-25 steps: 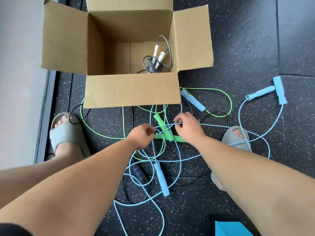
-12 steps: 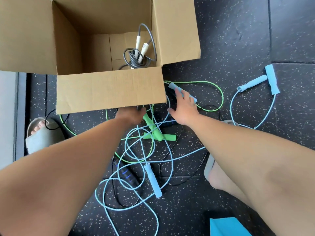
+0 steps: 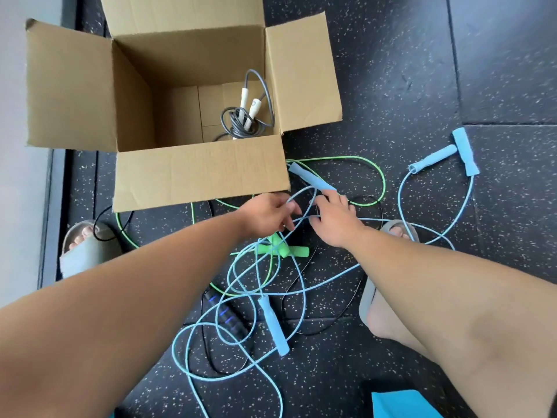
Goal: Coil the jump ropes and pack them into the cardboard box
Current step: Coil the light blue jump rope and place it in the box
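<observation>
1. cardboard box (image 3: 199, 173) stands open on the speckled black floor (image 3: 391, 86), flaps folded out; a grey rope (image 3: 244, 119) with white handles lies coiled inside, at the near right corner.
2. we find the left hand (image 3: 268, 214) just past the box's near flap; its fingers are curled round a loop of light blue cord (image 3: 302, 191).
3. right hand (image 3: 334, 221) sits close beside the left; fingers stretched out, grasping nothing we can see; the index tip touches the end of a light blue handle (image 3: 310, 178) by the box corner.
4. nearer us, tangled on the floor: a green rope (image 3: 283, 250) with green handles; a black rope (image 3: 229, 316) whose handle has blue rings; more light blue cord; another blue handle (image 3: 272, 325).
5. a pair of blue handles (image 3: 464, 152) lies well apart to the right.
6. we note grey sandals (image 3: 87, 251) either side of the tangle.
</observation>
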